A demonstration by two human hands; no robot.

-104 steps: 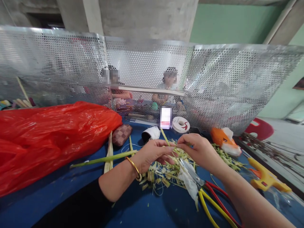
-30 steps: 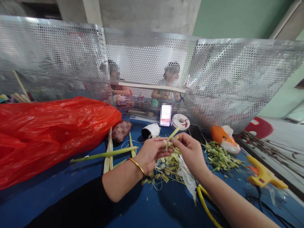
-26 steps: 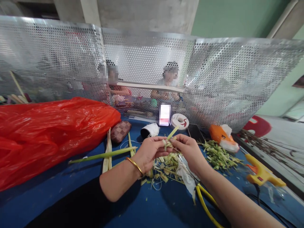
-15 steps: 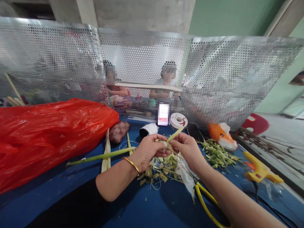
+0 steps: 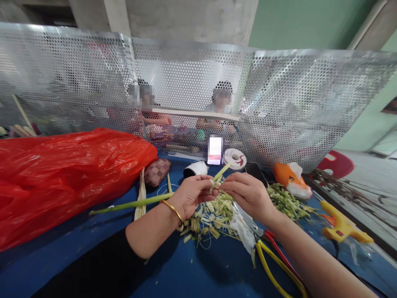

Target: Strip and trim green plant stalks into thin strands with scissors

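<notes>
My left hand point(image 5: 192, 193), with a gold bangle at the wrist, is closed in a pinch on a pale green leaf strip point(image 5: 222, 171). A small looped band of the same pale green point(image 5: 212, 186) shows at its fingertips. My right hand point(image 5: 248, 192) meets it from the right, fingers pinched together at the strip's lower part; the exact grip is partly hidden. Beneath both hands lies a heap of cut leaf scraps point(image 5: 214, 213). Scissors point(image 5: 252, 225) with yellow and red handles lie under my right forearm, beside a crumpled white tissue point(image 5: 240, 229).
A red plastic bag point(image 5: 77, 174) covers the left side, near a checkered pouch point(image 5: 158, 172) and a long green stalk point(image 5: 133, 204). Behind stand a phone point(image 5: 215, 149), a ribbon spool point(image 5: 235, 158) and a perforated metal screen point(image 5: 192, 74). A yellow glue gun point(image 5: 343, 225) lies right.
My right hand has turned, its back now facing more upward, with fingers pointing left at the strip. The strip's raised tip has dropped slightly leftward. More of the scissors shows.
</notes>
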